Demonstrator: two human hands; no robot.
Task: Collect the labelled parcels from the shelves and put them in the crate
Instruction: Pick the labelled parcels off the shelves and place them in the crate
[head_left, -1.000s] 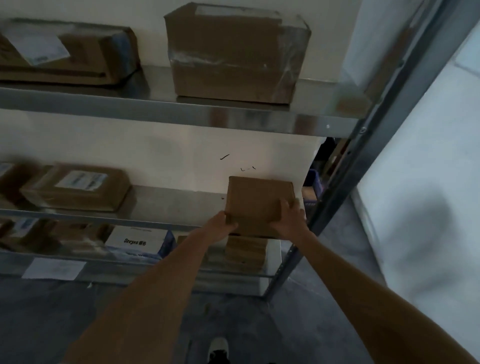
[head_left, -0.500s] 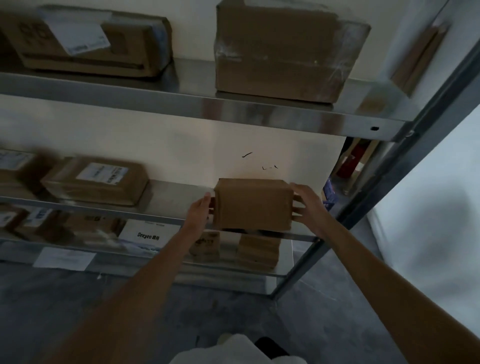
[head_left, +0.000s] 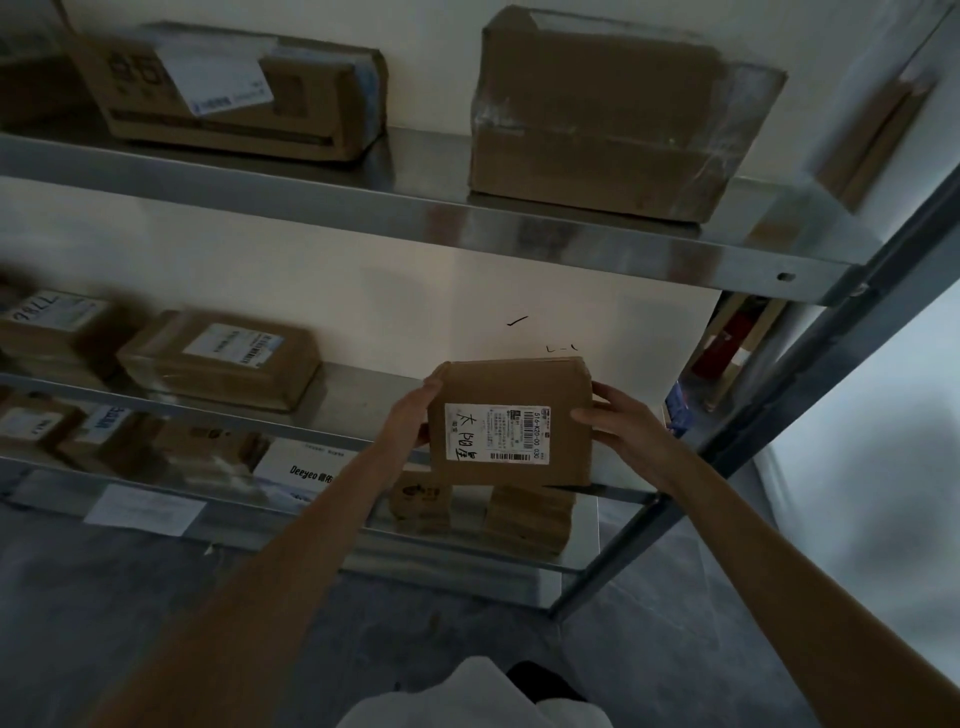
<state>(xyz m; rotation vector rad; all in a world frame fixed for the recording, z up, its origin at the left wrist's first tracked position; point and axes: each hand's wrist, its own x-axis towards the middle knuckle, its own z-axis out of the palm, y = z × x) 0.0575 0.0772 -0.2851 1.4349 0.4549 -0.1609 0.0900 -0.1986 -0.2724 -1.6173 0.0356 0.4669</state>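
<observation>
— Where is the parcel (head_left: 511, 422) now?
— It is held up in front of the middle shelf (head_left: 358, 400), near its right end, and its white label (head_left: 497, 434) faces the camera.
— And the hands?
— The left hand (head_left: 413, 415) grips its left edge, the right hand (head_left: 621, 422) grips its right edge, fingers curled around.
— What stands around?
— A big box (head_left: 613, 114) on the upper shelf (head_left: 395, 221), above it.
</observation>
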